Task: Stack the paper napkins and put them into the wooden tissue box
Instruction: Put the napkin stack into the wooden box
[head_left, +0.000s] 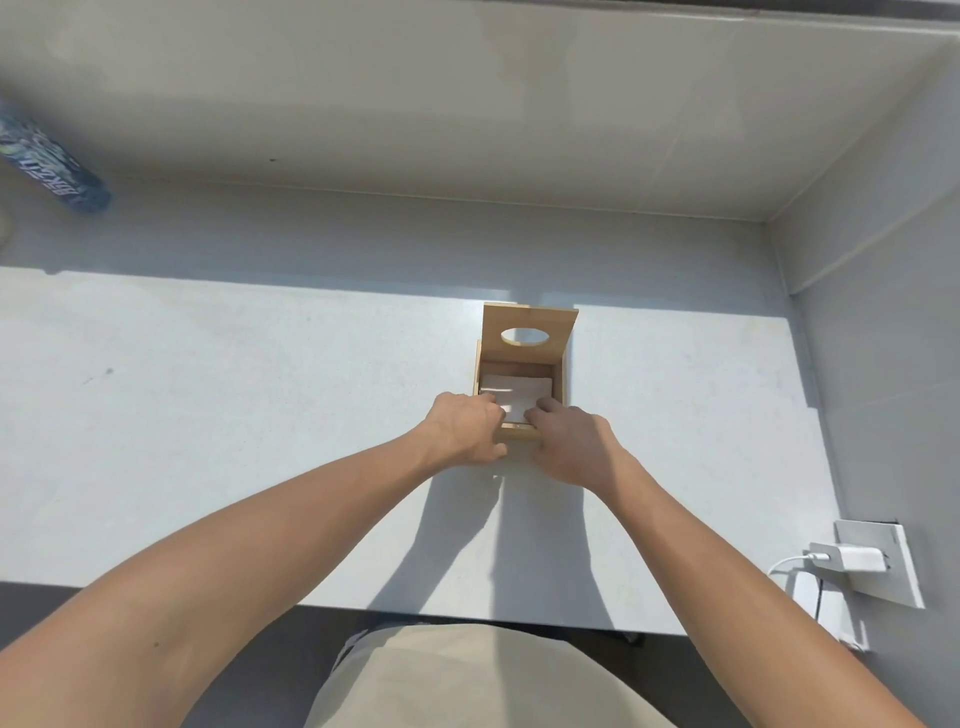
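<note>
A light wooden tissue box (560, 384) stands on the grey counter, its hinged lid (530, 338) with an oval hole raised at the far side. A stack of white paper napkins (517, 392) lies inside it. My left hand (465, 428) reaches over the box's near left corner, fingers on the napkins' near edge. My right hand (569, 441) comes over the near right corner, fingertips resting on the stack. The near wall of the box is mostly hidden by both hands.
A blue printed bottle (52, 166) lies at the far left by the wall. A white charger (852, 558) with a cable is plugged into a wall socket at the right. The counter's near edge (467, 616) runs just above my lap.
</note>
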